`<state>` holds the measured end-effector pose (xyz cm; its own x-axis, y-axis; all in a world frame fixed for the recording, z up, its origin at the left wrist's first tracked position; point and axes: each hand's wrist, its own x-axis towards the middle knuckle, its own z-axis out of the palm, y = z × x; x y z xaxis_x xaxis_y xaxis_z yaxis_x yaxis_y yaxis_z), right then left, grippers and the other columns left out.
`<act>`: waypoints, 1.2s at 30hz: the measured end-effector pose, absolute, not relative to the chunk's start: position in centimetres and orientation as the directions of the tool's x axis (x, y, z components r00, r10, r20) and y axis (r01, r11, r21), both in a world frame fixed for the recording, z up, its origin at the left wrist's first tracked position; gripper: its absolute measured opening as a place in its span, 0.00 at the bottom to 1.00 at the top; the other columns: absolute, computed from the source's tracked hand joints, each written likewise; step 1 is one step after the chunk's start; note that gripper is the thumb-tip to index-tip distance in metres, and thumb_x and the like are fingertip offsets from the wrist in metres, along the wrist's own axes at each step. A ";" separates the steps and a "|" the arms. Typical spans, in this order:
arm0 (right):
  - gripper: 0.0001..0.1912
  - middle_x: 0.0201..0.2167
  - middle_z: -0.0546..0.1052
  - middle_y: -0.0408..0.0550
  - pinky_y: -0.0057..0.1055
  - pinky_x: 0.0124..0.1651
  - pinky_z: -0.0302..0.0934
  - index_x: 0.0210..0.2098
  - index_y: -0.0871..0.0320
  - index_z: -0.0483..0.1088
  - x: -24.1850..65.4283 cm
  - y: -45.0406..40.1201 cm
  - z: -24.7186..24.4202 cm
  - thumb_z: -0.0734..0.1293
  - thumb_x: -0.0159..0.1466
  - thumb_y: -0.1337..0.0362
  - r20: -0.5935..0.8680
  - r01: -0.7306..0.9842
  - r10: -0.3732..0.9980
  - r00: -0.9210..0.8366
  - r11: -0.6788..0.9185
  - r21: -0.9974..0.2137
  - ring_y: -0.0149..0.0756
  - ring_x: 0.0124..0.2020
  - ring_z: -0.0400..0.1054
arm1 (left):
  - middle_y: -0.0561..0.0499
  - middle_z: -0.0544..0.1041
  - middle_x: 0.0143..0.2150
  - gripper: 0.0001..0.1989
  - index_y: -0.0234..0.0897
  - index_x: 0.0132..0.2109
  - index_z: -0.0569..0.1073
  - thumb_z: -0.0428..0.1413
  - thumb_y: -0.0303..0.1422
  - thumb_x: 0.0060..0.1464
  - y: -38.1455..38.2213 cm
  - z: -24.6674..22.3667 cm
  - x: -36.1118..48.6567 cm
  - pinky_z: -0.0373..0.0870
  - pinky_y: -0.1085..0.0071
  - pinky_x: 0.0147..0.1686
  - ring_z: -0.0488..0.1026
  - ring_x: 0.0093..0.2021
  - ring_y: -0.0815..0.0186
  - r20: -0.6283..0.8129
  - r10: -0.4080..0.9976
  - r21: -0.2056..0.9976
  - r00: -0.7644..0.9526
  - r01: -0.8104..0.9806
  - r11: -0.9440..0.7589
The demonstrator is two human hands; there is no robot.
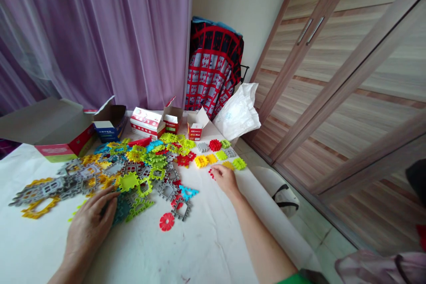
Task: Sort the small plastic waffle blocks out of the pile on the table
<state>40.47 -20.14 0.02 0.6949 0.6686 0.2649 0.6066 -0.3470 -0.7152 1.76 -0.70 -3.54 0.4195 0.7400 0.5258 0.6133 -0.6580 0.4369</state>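
My right hand (pixel 224 179) is closed on a small red piece (pixel 211 173), just in front of the yellow pieces (pixel 201 161) at the table's right side. Around it lie small groups of toothed plastic pieces: a red stack (pixel 214 144), a green piece (pixel 239 163) and a grey one (pixel 203 147). My left hand (pixel 96 213) rests at the front of a large mixed pile, its fingers bent over a dark teal piece (pixel 122 209); whether it grips that piece is hidden. Nearby in the pile is a lime square piece (pixel 128 181). A red flower-shaped disc (pixel 167 222) lies flat between my hands.
Along the table's back stand a large open box (pixel 63 144), a blue box (pixel 109 129), a white and red box (pixel 146 123) and two small open red boxes (pixel 172 120) (pixel 195 131). A white bag (pixel 238 113) sits behind the right corner.
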 end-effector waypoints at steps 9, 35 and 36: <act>0.15 0.32 0.85 0.48 0.35 0.40 0.75 0.37 0.50 0.81 33.7 -20.2 -2.8 0.63 0.60 0.60 0.374 0.656 0.695 0.614 -0.187 -0.731 0.42 0.33 0.80 | 0.47 0.83 0.52 0.18 0.45 0.40 0.81 0.49 0.46 0.59 -2.4 -1.8 2.6 0.76 0.59 0.55 0.80 0.51 0.56 0.526 0.774 0.548 0.352 0.556 -0.625; 0.19 0.34 0.85 0.51 0.35 0.42 0.74 0.39 0.53 0.81 32.3 -18.8 -1.7 0.61 0.62 0.53 0.345 0.643 0.721 0.600 -0.179 -0.745 0.42 0.34 0.80 | 0.50 0.83 0.51 0.14 0.45 0.41 0.81 0.52 0.43 0.58 -2.4 -1.2 1.5 0.75 0.61 0.56 0.80 0.51 0.59 0.422 0.899 0.744 0.119 0.521 -0.418; 0.19 0.34 0.85 0.52 0.35 0.43 0.74 0.39 0.53 0.81 32.1 -18.4 -1.6 0.61 0.62 0.53 0.354 0.648 0.724 0.593 -0.168 -0.743 0.42 0.34 0.80 | 0.50 0.83 0.52 0.15 0.45 0.41 0.81 0.52 0.43 0.58 -2.4 -1.3 1.5 0.76 0.61 0.54 0.80 0.51 0.60 0.415 0.903 0.747 0.114 0.523 -0.409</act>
